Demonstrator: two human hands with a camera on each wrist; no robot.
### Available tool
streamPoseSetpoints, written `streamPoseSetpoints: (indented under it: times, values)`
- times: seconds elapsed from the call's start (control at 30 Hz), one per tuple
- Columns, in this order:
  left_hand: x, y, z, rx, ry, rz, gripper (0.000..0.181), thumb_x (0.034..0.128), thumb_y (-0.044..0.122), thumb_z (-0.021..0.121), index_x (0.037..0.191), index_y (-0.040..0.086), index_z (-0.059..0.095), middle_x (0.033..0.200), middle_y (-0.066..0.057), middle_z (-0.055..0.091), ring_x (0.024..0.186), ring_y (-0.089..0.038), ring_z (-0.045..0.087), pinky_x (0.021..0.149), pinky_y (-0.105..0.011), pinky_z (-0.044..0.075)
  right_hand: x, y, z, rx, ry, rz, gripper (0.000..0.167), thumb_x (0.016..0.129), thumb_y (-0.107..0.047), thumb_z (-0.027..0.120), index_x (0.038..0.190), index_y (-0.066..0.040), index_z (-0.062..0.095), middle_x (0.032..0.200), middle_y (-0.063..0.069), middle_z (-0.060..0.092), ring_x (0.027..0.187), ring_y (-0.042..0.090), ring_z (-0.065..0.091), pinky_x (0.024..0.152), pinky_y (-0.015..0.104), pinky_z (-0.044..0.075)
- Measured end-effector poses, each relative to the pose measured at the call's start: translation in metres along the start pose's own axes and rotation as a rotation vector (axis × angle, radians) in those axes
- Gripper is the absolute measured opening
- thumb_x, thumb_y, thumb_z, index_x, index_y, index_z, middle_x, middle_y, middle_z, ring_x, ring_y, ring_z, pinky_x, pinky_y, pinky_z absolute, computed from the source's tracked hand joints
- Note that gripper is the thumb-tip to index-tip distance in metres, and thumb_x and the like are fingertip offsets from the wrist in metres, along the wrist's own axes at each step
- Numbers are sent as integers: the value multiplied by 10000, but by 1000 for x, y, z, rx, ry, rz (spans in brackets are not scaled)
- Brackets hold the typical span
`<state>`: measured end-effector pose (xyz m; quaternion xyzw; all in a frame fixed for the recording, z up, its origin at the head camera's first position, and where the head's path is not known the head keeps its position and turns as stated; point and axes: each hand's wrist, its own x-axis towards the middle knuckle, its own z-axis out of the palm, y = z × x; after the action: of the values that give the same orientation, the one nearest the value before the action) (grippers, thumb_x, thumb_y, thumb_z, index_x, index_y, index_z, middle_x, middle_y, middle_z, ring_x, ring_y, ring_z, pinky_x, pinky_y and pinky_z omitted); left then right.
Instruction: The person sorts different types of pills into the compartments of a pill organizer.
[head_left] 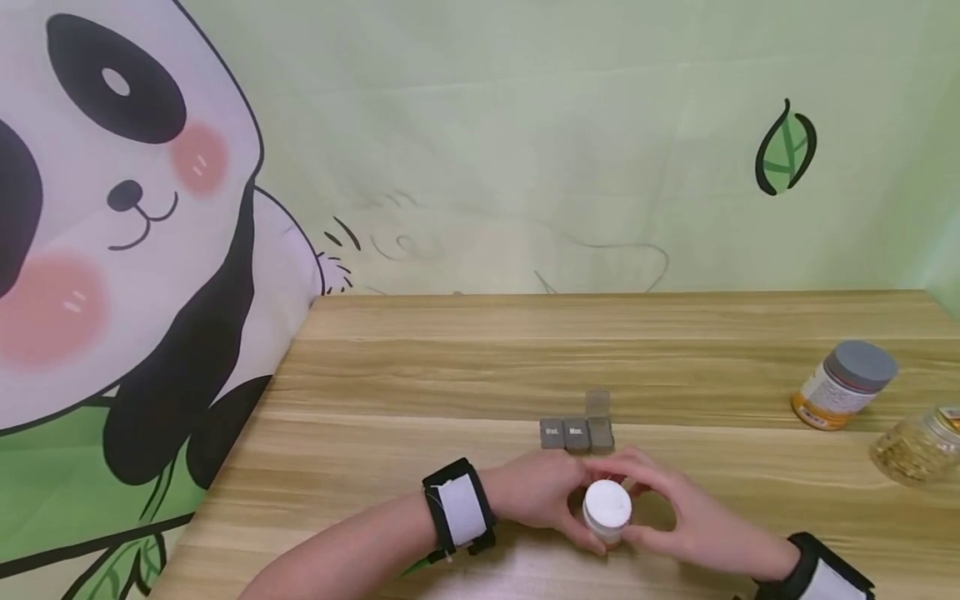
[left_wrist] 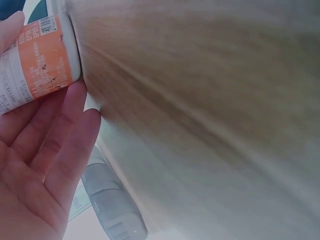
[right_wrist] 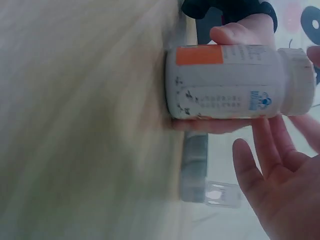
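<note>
A white pill bottle [head_left: 606, 515] with an orange-and-white label stands upright on the table between my two hands. My left hand [head_left: 536, 490] holds its body, thumb on the near side and fingers behind; the orange label [left_wrist: 46, 57] shows in the left wrist view. Around the white cap [right_wrist: 298, 82], my right hand [head_left: 693, 521] has its thumb and index finger on opposite sides, its other fingers spread below. Just beyond the hands lies a grey pill organizer [head_left: 575, 435] marked Wed. and Mon., its rightmost lid [head_left: 597, 403] raised.
To the right stands a white-and-orange jar with a grey lid [head_left: 846, 385]. Near it, a clear jar [head_left: 917, 448] of yellowish pieces leans at the right edge. The wooden table [head_left: 420, 358] meets a green panda-print cloth [head_left: 480, 150] at the back.
</note>
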<state>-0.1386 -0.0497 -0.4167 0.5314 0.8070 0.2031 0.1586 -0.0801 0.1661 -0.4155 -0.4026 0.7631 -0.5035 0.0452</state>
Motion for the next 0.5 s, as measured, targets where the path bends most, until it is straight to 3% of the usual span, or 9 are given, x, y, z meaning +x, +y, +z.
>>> streamPoseSetpoints:
  times: [0.1,0.23,0.37,0.5]
  values:
    - [0,0,0,-5,2,-2,439,763,422,823,1061,138,671,951,156,633,827,98,512,740,-82,393,-1,-4,0,-78,26,1,618,862,-139,754,1399,-79,456,1318,22,525,1110,121,513,849,301,450]
    - [0,0,-1,-15,-1,-18,396,750,402,838,1010,144,690,883,173,620,766,88,502,701,-84,393,-6,-7,3,-152,88,71,602,811,-230,809,1313,-121,496,1250,-27,560,1066,95,539,813,309,463]
    - [1,0,-1,-15,-7,-27,384,750,398,839,996,139,699,861,177,626,753,87,499,688,-84,395,-7,-9,8,-180,133,162,557,775,-318,827,1205,-154,514,1121,-88,574,992,81,540,788,302,463]
    - [2,0,0,-16,-7,-24,372,752,398,838,982,143,696,839,183,612,732,79,490,670,-85,393,-3,-9,13,-191,171,200,514,756,-324,840,1116,-150,515,1041,-106,563,946,73,537,775,300,461]
